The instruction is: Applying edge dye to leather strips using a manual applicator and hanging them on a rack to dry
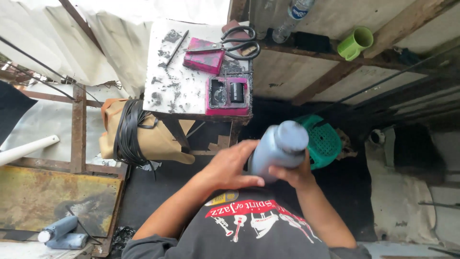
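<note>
I hold a grey-blue plastic bottle (pixel 278 148) in front of my chest, its round end tilted toward the camera. My left hand (pixel 230 165) wraps the bottle's lower left side. My right hand (pixel 294 171) grips it from beneath on the right. Beyond it stands a small white table (pixel 191 86) smeared with black powder. On the table lie a pink open tray (pixel 227 96) with a black part inside, a pink box (pixel 203 56), black scissors (pixel 235 44) and a dark pen (pixel 176 48).
A green plastic stool (pixel 323 141) stands under the bottle. A green mug (pixel 354 43) and a clear water bottle (pixel 293 17) rest on a wooden ledge. A brown bag wrapped in black straps (pixel 132 129) sits left; another grey bottle (pixel 57 230) lies bottom left.
</note>
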